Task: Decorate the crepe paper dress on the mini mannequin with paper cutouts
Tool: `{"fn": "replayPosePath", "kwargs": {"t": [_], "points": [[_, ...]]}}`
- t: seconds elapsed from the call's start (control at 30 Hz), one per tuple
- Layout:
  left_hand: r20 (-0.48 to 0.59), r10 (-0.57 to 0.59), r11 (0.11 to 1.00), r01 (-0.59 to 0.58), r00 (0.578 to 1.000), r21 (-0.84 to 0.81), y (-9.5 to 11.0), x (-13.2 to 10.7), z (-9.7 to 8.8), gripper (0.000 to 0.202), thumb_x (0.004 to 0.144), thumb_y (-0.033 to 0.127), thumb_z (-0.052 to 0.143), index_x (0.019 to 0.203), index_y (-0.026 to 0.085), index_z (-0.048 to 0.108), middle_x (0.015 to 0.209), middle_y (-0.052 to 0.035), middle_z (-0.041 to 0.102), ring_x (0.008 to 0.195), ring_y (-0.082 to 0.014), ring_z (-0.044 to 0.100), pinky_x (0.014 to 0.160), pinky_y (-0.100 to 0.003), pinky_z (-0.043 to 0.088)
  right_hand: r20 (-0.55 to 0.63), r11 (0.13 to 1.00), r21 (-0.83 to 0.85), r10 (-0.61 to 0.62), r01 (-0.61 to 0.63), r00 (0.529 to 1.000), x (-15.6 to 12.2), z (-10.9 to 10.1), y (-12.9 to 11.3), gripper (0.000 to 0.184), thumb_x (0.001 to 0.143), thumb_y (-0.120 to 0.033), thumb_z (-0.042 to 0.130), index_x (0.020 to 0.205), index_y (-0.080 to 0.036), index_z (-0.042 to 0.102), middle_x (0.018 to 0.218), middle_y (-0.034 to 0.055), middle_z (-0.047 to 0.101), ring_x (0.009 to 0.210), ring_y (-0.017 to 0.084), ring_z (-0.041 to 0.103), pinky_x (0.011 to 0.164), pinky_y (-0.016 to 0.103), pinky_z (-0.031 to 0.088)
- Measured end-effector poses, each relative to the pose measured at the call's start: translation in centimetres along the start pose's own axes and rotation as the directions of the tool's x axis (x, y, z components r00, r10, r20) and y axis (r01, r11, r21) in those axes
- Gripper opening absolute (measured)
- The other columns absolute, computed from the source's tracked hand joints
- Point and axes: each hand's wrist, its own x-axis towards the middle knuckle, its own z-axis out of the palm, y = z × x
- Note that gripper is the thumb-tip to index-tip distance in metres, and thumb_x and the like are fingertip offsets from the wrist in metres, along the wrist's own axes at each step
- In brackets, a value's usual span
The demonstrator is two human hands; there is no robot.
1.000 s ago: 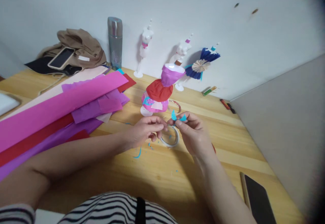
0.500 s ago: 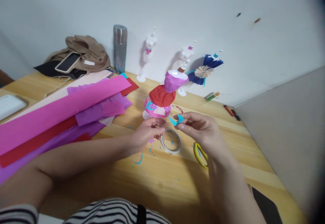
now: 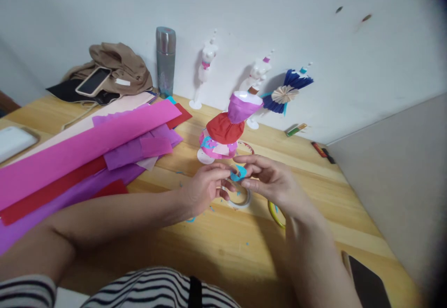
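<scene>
A small curled strip of blue paper (image 3: pixel 239 174) is between my two hands. My left hand (image 3: pixel 206 186) pinches its left edge with closed fingertips. On its other side, the fingers of my right hand (image 3: pixel 272 177) close on the paper. Just below lies a white roll of tape (image 3: pixel 241 204), partly covered by my left fingers. The yellow handle of what looks like scissors (image 3: pixel 275 215) shows beside my right wrist. Beyond my hands stands a small dress form in a purple paper top (image 3: pixel 240 110), a red skirt (image 3: pixel 223 129) and a pink layer (image 3: pixel 211 149) beneath.
Sheets of pink paper (image 3: pixel 87 138) and others cover the left side. A phone (image 3: pixel 93 82) rests on brown cloth (image 3: pixel 122 65) beside a grey flask (image 3: pixel 165 63). White dress forms (image 3: pixel 208 56) and a blue pleated paper outfit (image 3: pixel 279 100) stand by the wall. A dark flat object (image 3: pixel 370 280) lies lower right.
My left hand has moved right and up to the blue paper, which my right hand alone held before. The paper is now curled between both hands, and my view has shifted slightly.
</scene>
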Motion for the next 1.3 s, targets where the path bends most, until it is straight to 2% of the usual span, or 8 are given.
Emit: {"fn": "replayPosePath", "kwargs": {"t": [0.13, 0.33, 0.47, 0.6, 0.7, 0.93, 1.03, 1.3], "points": [[-0.057, 0.097, 0.992, -0.092, 0.994, 0.089, -0.4, 0.1, -0.1, 0.034, 0.069, 0.039, 0.089, 0.079, 0.016, 0.067, 0.075, -0.0017, 0.062, 0.068, -0.0125, 0.057, 0.058, -0.025, 0.039, -0.011, 0.995, -0.097, 0.018, -0.019, 1.0, 0.0, -0.2, 0.0, 0.044, 0.081, -0.036, 0.09, 0.121, -0.024, 0.08, 0.074, 0.0001, 0.074, 0.068, 0.016, 0.067, 0.065, 0.03, 0.055], [-0.052, 0.129, 0.982, -0.12, 0.99, 0.147, -0.3, 0.4, -0.4, 0.033, 0.07, 0.039, 0.089, 0.081, 0.016, 0.069, 0.071, -0.0007, 0.061, 0.066, -0.0114, 0.055, 0.059, -0.024, 0.036, -0.065, 0.996, -0.042, 0.071, -0.074, 0.995, 0.2, -0.4, 0.7, 0.045, 0.076, -0.038, 0.092, 0.116, -0.022, 0.08, 0.071, -0.0017, 0.071, 0.06, 0.013, 0.061, 0.057, 0.027, 0.051], [-0.047, 0.103, 0.992, -0.099, 0.994, 0.082, 0.0, 0.7, -0.7, 0.033, 0.073, 0.042, 0.085, 0.085, 0.016, 0.071, 0.081, -0.0031, 0.064, 0.07, -0.0127, 0.057, 0.058, -0.024, 0.036, -0.073, 0.993, -0.116, 0.014, -0.022, 0.997, 0.2, 0.0, 0.5, 0.039, 0.077, -0.036, 0.089, 0.114, -0.024, 0.082, 0.072, -0.0005, 0.072, 0.064, 0.015, 0.064, 0.061, 0.029, 0.053], [-0.022, -0.004, 1.0, 0.004, 1.0, 0.008, -0.1, 1.0, -1.3, 0.035, 0.084, 0.051, 0.075, 0.088, 0.017, 0.069, 0.084, -0.0048, 0.066, 0.071, -0.0141, 0.058, 0.058, -0.025, 0.038, -0.036, 0.982, -0.188, -0.026, 0.019, 0.999, -0.1, 0.2, 0.0, 0.037, 0.082, -0.033, 0.085, 0.118, -0.024, 0.081, 0.077, 0.0014, 0.074, 0.07, 0.017, 0.066, 0.066, 0.031, 0.055], [-0.049, -0.024, 0.999, 0.025, 0.999, 0.022, -0.5, 1.1, -1.5, 0.035, 0.082, 0.048, 0.08, 0.091, 0.017, 0.066, 0.089, -0.0044, 0.067, 0.069, -0.0125, 0.058, 0.058, -0.025, 0.037, -0.017, 0.973, -0.229, -0.038, 0.034, 0.999, -0.4, -0.2, -0.3, 0.034, 0.085, -0.037, 0.083, 0.117, -0.024, 0.081, 0.079, 0.0029, 0.074, 0.072, 0.019, 0.066, 0.067, 0.032, 0.054], [-0.165, 0.219, 0.976, -0.214, 0.962, 0.045, -0.6, 1.6, -0.3, 0.026, 0.078, 0.027, 0.086, 0.087, 0.018, 0.063, 0.084, 0.0003, 0.061, 0.078, -0.012, 0.058, 0.071, -0.026, 0.045, -0.128, 0.97, -0.238, -0.089, 0.057, 0.988, -0.8, -1.2, -0.3, 0.032, 0.088, -0.041, 0.082, 0.118, -0.028, 0.08, 0.082, 0.0015, 0.07, 0.074, 0.018, 0.063, 0.07, 0.032, 0.053], [-0.197, 0.234, 0.971, -0.239, 0.952, 0.001, -0.7, 2.5, 0.2, 0.025, 0.078, 0.024, 0.086, 0.094, 0.019, 0.068, 0.091, -0.0011, 0.066, 0.082, -0.0131, 0.059, 0.075, -0.027, 0.046, -0.153, 0.968, -0.245, -0.094, 0.054, 0.984, -0.7, -1.6, 0.3, 0.035, 0.088, -0.043, 0.082, 0.118, -0.028, 0.079, 0.081, 0.0011, 0.069, 0.072, 0.018, 0.063, 0.069, 0.033, 0.053], [-0.178, 0.254, 0.963, -0.266, 0.951, -0.048, -1.0, 3.6, 0.7, 0.026, 0.078, 0.029, 0.088, 0.098, 0.02, 0.073, 0.099, -0.0039, 0.072, 0.084, -0.0141, 0.06, 0.065, -0.024, 0.042, -0.157, 0.938, -0.335, -0.149, 0.09, 0.976, -0.4, -1.8, 0.6, 0.037, 0.091, -0.043, 0.079, 0.124, -0.026, 0.077, 0.078, 0.0014, 0.068, 0.072, 0.019, 0.063, 0.069, 0.033, 0.054]]}}
